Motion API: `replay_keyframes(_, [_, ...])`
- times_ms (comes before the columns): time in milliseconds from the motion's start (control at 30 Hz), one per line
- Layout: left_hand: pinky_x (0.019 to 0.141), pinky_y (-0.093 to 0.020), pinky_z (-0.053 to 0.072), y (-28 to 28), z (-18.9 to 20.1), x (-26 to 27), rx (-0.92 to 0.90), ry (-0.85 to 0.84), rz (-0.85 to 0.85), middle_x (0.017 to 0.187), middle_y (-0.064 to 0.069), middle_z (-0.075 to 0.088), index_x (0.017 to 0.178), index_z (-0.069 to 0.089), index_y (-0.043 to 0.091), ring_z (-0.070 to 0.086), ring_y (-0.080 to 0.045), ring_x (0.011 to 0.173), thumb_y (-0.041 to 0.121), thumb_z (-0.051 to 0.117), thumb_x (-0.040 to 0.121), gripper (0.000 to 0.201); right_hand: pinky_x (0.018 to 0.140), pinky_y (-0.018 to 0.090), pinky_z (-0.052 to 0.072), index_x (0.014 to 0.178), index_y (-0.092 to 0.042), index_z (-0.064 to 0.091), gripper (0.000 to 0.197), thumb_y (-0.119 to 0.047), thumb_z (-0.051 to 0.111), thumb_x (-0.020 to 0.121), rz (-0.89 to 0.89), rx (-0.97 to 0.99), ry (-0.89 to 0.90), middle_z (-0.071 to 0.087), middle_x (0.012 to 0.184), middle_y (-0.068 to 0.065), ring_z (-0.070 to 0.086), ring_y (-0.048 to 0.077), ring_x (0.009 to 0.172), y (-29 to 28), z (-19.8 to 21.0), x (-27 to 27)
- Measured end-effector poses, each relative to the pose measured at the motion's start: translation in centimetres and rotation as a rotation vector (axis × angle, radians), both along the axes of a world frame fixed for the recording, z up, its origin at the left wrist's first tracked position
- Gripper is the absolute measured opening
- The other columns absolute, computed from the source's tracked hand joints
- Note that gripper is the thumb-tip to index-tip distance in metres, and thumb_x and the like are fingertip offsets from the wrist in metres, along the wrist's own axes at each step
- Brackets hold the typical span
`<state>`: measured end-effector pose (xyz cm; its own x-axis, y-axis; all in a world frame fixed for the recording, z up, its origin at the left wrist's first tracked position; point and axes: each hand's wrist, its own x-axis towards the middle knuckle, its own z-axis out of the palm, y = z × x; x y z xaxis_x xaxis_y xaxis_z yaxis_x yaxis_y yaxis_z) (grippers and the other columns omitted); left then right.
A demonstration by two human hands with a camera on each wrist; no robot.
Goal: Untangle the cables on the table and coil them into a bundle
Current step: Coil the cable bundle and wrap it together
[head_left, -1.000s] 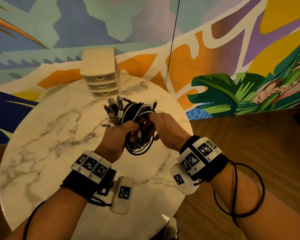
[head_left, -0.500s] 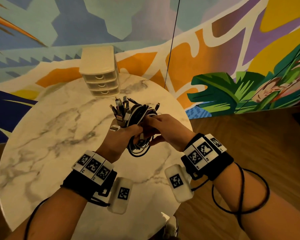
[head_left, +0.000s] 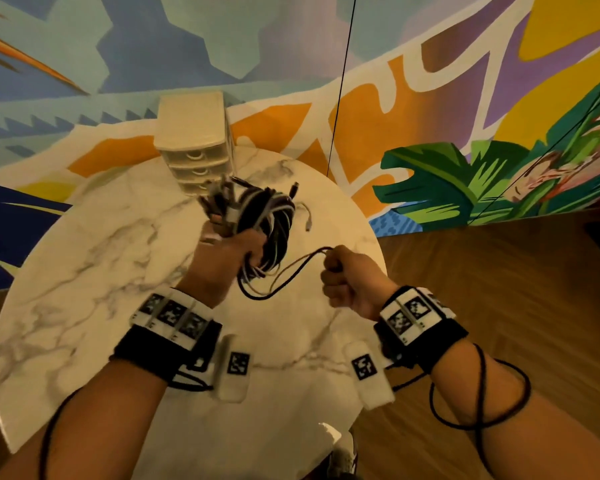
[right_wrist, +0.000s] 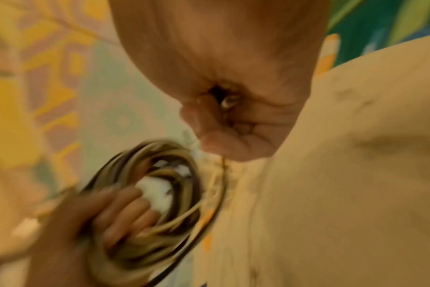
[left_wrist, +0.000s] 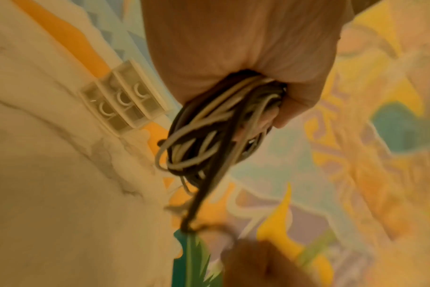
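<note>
A coil of black and white cables is held above the round marble table, with several plug ends sticking up at its far side. My left hand grips the coil in a fist. My right hand is closed on a loose black and white cable strand that runs from the coil out to the right. In the right wrist view the fist is closed on the strand's end and the coil sits blurred below with the left fingers around it.
A small cream three-drawer organiser stands at the table's far edge, just behind the coil. A thin black cord hangs down in front of the painted wall. Wooden floor lies to the right of the table.
My right hand has pulled away from the coil to the right, drawing a strand out with it. The left hand has lifted the coil a little toward the organiser.
</note>
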<state>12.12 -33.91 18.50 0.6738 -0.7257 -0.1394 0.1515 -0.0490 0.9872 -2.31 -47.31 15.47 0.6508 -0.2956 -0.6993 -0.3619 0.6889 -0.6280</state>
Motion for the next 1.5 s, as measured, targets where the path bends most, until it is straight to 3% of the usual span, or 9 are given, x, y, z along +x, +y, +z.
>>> replay_keyframes(133, [0.048, -0.021, 0.035, 1.1, 1.7, 2.3, -0.346, 0.415, -0.24, 0.051, 0.006, 0.033, 0.102, 0.06, 0.005, 0.033, -0.007, 0.042, 0.008, 0.047, 0.076, 0.029, 0.034, 0.016, 0.024, 0.052, -0.02, 0.039, 0.04, -0.04, 0.049, 0.085, 0.022, 0.39, -0.096, 0.027, 0.038, -0.007, 0.027, 0.006, 0.028, -2.5, -3.3, -2.0])
replay_keyframes(267, [0.051, -0.025, 0.042, 1.0, 2.3, 1.6, -0.446, 0.549, -0.609, 0.054, 0.001, 0.029, 0.115, 0.054, -0.002, 0.037, -0.009, 0.04, 0.011, 0.06, 0.074, 0.044, 0.032, 0.016, 0.031, 0.05, -0.019, 0.043, 0.037, -0.035, 0.054, 0.082, 0.044, 0.351, -0.078, 0.028, 0.039, -0.008, 0.029, 0.006, 0.031, -3.0, -3.2, -0.4])
replay_keyframes(467, [0.048, -0.025, 0.031, 2.1, 2.8, 0.9, -0.044, 0.208, -0.796, 0.045, -0.003, 0.04, 0.08, 0.051, -0.021, 0.031, -0.017, 0.036, 0.014, 0.059, 0.07, 0.037, 0.043, 0.017, 0.032, 0.06, -0.017, 0.05, 0.034, -0.037, 0.057, 0.086, 0.317, -0.056, 0.068, 0.039, 0.045, -0.007, 0.033, 0.006, 0.042, -4.8, 0.2, -0.4])
replay_keyframes(600, [0.051, -0.022, 0.037, 2.6, 2.0, 0.9, 0.274, 0.03, -0.725, 0.043, -0.004, 0.045, 0.053, 0.049, 0.004, 0.038, -0.014, 0.038, 0.028, 0.067, 0.06, 0.03, 0.043, 0.019, 0.033, 0.067, -0.014, 0.055, 0.033, -0.034, 0.055, 0.094, 0.556, -0.404, 0.119, 0.037, 0.047, -0.005, 0.033, 0.008, 0.039, -4.3, 2.9, 0.3])
replay_keyframes(733, [0.044, -0.018, 0.037, 1.7, 1.8, -0.1, 0.293, -0.141, -0.588, 0.041, -0.003, 0.049, 0.049, 0.053, 0.007, 0.042, -0.014, 0.036, 0.013, 0.063, 0.063, 0.018, 0.048, 0.025, 0.033, 0.061, -0.013, 0.05, 0.044, -0.039, 0.048, 0.097, 0.745, -0.808, 0.209, 0.042, 0.049, 0.0, 0.035, 0.017, 0.045, -2.6, 4.3, 1.2])
replay_keyframes(867, [0.044, -0.021, 0.036, 1.1, 1.2, -0.3, 0.323, -0.265, -0.476, 0.041, -0.004, 0.049, 0.052, 0.053, 0.0, 0.043, -0.016, 0.037, 0.018, 0.06, 0.066, 0.023, 0.044, 0.021, 0.043, 0.066, -0.009, 0.053, 0.045, -0.033, 0.039, 0.101, 0.628, -0.844, 0.171, 0.053, 0.052, 0.002, 0.047, 0.01, 0.037, -1.6, 3.7, 1.0])
replay_keyframes(1100, [0.054, -0.028, 0.039, 2.1, -0.6, -0.1, 0.153, -0.134, -0.433, 0.042, -0.008, 0.045, 0.043, 0.046, 0.013, 0.039, -0.022, 0.041, 0.029, 0.062, 0.068, 0.034, 0.053, 0.024, 0.046, 0.073, -0.009, 0.059, 0.034, -0.024, 0.042, 0.099, 0.456, -0.815, 0.007, 0.058, 0.063, 0.003, 0.054, 0.017, 0.061, -1.1, 2.9, -0.1])
replay_keyframes(1367, [0.048, -0.027, 0.034, 1.3, -1.2, -0.2, -0.046, 0.187, -0.214, 0.052, -0.005, 0.037, 0.083, 0.048, -0.014, 0.034, -0.016, 0.038, 0.018, 0.063, 0.065, 0.039, 0.067, 0.03, 0.049, 0.074, -0.012, 0.063, 0.033, -0.02, 0.044, 0.099, -0.054, -0.679, -0.111, 0.066, 0.072, 0.002, 0.062, 0.013, 0.07, 1.0, 1.6, -0.8])
replay_keyframes(1500, [0.046, -0.024, 0.03, 0.8, -0.6, -0.8, -0.146, 0.221, -0.132, 0.053, -0.004, 0.034, 0.102, 0.056, -0.004, 0.03, -0.015, 0.04, 0.007, 0.054, 0.07, 0.034, 0.067, 0.03, 0.046, 0.075, -0.014, 0.062, 0.034, -0.021, 0.041, 0.1, -0.206, -0.6, -0.131, 0.063, 0.069, -0.003, 0.057, 0.01, 0.065, 1.8, 1.6, -0.9])
